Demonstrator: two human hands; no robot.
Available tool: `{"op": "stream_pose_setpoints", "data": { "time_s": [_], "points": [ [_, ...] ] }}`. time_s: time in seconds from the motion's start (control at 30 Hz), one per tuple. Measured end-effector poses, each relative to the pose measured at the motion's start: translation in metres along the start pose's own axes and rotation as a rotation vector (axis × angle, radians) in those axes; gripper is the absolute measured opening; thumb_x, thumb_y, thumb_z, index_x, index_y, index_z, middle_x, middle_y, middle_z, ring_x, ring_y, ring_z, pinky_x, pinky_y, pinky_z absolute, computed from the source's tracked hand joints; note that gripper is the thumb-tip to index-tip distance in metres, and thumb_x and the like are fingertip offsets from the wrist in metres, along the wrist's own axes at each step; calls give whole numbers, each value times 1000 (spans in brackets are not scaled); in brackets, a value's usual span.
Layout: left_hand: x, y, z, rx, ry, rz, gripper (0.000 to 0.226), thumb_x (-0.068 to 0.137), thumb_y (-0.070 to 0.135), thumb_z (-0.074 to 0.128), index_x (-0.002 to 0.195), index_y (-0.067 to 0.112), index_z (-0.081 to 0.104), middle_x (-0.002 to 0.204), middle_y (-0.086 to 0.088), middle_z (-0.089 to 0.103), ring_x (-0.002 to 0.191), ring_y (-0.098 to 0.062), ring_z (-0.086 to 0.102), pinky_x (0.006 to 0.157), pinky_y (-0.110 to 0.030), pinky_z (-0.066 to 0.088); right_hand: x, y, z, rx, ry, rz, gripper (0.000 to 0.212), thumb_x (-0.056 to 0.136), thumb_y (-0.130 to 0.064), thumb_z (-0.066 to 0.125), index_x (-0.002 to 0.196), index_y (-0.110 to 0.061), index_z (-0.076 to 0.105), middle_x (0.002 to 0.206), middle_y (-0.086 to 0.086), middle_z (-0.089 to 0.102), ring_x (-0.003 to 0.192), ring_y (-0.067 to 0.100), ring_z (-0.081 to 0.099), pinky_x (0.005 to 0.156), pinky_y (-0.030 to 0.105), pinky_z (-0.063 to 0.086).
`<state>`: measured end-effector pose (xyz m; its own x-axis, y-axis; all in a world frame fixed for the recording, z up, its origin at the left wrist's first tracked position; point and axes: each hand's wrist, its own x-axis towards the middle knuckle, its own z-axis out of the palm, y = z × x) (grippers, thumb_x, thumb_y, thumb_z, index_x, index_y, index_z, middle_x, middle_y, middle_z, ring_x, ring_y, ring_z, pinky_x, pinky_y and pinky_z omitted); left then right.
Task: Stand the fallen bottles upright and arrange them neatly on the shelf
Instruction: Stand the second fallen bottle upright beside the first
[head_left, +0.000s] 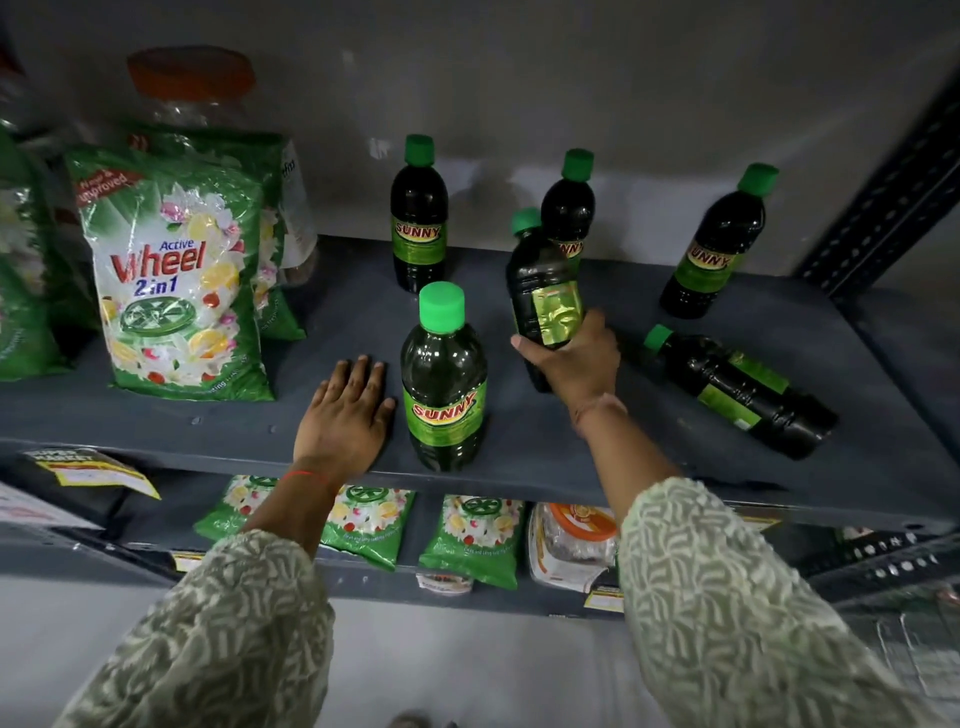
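At mid-shelf, the held bottle (545, 296) stands tilted, cap up, gripped around its lower body by the right hand (576, 364). Just behind it stands a second bottle (569, 208); others stand at rear left (418, 218), rear right (719, 244) and front (443, 384). One fallen bottle (737, 389) lies to the right. Detergent packs (176, 280) occupy the left of the dark grey shelf (571, 457). The left hand (345, 415) rests flat, fingers spread, holding nothing.

The held bottle (545, 296) hides the label of the bottle behind (569, 208).
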<state>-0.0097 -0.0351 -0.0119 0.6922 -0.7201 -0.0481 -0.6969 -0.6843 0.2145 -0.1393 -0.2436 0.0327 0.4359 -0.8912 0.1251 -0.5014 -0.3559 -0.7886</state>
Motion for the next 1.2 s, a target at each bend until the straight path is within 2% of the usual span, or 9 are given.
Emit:
{"op": "stream_pose_setpoints", "data": {
  "time_s": [0.3,0.4,0.5,0.73,0.87,0.97,1.03,1.13,1.2],
  "points": [
    [0,1,0,-9,1,-5,54,96,31,23,145,17,7,158,-7,5,145,-25,1,119,-39,6,-23,19,12,289,138,-54,71,54,-21,86,112,-3,48,113,16,51,98,16,49,85,18,37],
    [-1,1,-1,-19,-9,-9,54,95,32,23,145,17,7,158,-6,4,145,-24,1,119,-39,6,-28,17,10,375,74,-49,79,56,-17,83,123,-14,41,122,10,51,107,14,53,97,30,43],
    [-1,1,-1,-7,-14,-7,54,96,33,22,145,17,5,158,-6,3,145,-24,0,120,-39,5,-30,14,13,192,108,25,120,48,-41,86,143,-14,17,146,15,29,135,30,26,113,49,21],
    [-1,1,-2,-2,-24,-9,54,96,33,21,145,17,4,158,-6,2,145,-24,-1,119,-38,5,-30,22,2,405,-52,49,70,63,1,74,121,-11,36,95,-6,56,90,18,56,86,37,50],
    [-1,1,-1,-4,-17,-3,55,94,36,17,145,17,5,158,-6,3,145,-25,0,119,-39,6,-25,26,4,377,-58,-3,106,46,-26,89,132,-7,29,132,10,43,123,23,43,106,39,37],
    [-2,-1,-1,-8,-12,3,56,93,38,16,145,18,6,158,-7,5,145,-26,1,119,-40,7,-26,23,5,342,-10,-25,85,46,-19,90,115,-7,42,118,12,49,108,23,51,95,32,46],
    [-2,-1,0,-14,-9,4,55,95,35,21,145,17,6,158,-7,4,145,-26,1,119,-40,7,-23,27,0,431,-86,4,69,53,-4,85,109,-10,45,107,9,57,92,16,58,83,24,50],
    [-1,0,-1,-17,-4,4,54,96,33,23,145,17,6,158,-6,4,145,-26,1,119,-39,6,-11,37,-12,445,-323,52,65,62,7,75,119,-4,46,115,15,60,106,26,57,100,47,45],
    [-2,0,-1,-24,-4,1,54,96,33,24,145,17,6,158,-6,5,145,-26,2,119,-39,7,-5,38,-24,469,-515,57,70,61,0,77,123,-3,45,117,13,58,106,23,56,102,44,43]
  ]
}}
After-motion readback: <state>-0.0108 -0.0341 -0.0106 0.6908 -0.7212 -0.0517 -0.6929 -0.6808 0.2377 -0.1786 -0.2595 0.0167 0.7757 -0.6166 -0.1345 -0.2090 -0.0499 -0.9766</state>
